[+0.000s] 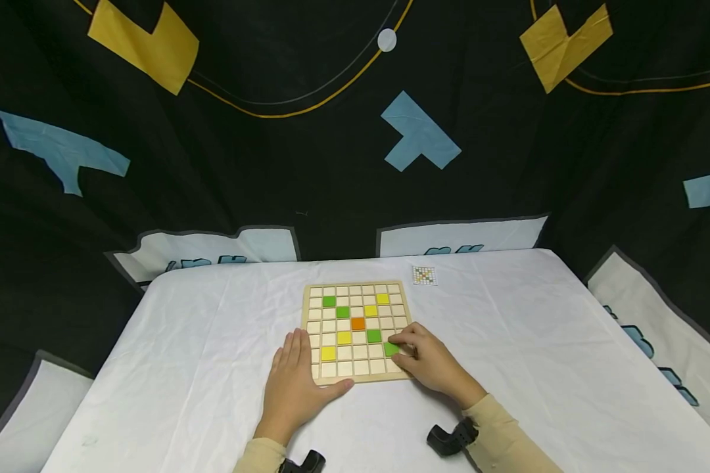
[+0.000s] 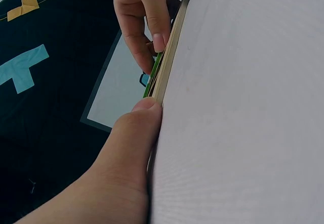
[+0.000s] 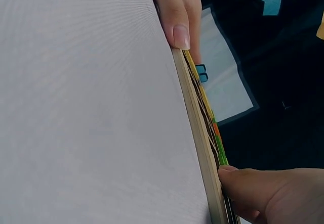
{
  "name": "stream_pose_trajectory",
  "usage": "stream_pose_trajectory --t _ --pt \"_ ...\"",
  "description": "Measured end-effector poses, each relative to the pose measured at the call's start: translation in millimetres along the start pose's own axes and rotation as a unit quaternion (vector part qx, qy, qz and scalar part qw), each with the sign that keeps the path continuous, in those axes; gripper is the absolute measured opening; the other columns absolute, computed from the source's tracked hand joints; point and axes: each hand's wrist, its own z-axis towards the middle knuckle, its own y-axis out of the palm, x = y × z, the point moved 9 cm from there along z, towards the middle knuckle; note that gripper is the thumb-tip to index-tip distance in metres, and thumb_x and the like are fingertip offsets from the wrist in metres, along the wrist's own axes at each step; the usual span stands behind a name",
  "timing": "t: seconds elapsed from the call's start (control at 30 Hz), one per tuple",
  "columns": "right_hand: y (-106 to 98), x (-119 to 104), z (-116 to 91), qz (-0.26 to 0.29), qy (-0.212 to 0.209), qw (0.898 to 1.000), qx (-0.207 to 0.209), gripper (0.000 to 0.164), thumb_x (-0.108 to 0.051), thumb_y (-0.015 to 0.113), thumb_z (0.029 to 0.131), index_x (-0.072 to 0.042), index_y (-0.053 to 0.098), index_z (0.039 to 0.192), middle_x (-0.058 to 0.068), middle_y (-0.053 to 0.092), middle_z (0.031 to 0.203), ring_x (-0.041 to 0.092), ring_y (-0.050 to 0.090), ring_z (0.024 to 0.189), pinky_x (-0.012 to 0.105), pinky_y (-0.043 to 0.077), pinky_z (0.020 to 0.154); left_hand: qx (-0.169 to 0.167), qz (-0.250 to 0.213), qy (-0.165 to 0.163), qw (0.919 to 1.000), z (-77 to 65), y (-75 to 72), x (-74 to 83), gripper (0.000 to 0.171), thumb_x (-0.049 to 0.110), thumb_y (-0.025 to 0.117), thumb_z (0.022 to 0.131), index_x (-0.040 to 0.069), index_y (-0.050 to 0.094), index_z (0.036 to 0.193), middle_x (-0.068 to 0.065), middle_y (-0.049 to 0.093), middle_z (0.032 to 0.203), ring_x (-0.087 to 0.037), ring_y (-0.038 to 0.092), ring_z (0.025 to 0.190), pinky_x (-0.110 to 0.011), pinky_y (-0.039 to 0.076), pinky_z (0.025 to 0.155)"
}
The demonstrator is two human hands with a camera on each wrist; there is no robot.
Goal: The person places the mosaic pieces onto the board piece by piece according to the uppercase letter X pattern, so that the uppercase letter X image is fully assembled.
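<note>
A square wooden board (image 1: 359, 379) with a grid of pale tiles lies on the white table. Among the pale tiles are green and yellow ones, with an orange tile (image 1: 357, 323) at the crossing of two diagonals. My left hand (image 1: 296, 387) rests on the board's left edge with fingers straight, its thumb at the front edge. Near the right front corner, my right hand (image 1: 428, 361) pinches a green tile (image 1: 391, 349) between thumb and index finger. The tile sits at its square in the grid; whether it is lifted is hard to tell.
A small printed card (image 1: 424, 275) with a coloured grid pattern lies behind the board, to the right. White cloth covers the table (image 1: 171, 368). A black curtain (image 1: 331, 177) with yellow and blue shapes hangs behind it.
</note>
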Motion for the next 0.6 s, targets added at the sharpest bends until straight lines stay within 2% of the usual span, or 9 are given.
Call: stream_pose_trajectory --t 0.3,0.6 --pt "0.7 1.7 1.4 0.002 0.009 1.0 -0.011 0.031 -0.019 0.074 0.09 -0.015 0.07 0.121 -0.008 0.056 0.106 0.01 0.047 0.084 0.023 0.039 0.073 -0.011 0.0 -0.003 0.9999 0.1 3.0 -1.4 0.135 0.087 0.06 0.067 -0.003 0.015 0.157 -0.018 0.015 0.165 -0.034 0.013 0.155 -0.053 0.018 0.124" --pt "-0.1 1.5 2.1 0.004 0.005 1.0 -0.011 0.031 -0.019 0.073 0.091 -0.016 0.07 0.121 -0.007 0.057 0.107 0.011 0.047 0.086 0.024 0.038 0.074 -0.011 0.0 -0.003 0.9999 1.0 4.1 -1.7 0.135 0.088 0.06 0.067 -0.003 0.016 0.157 -0.018 0.015 0.165 -0.035 0.013 0.155 -0.054 0.018 0.124"
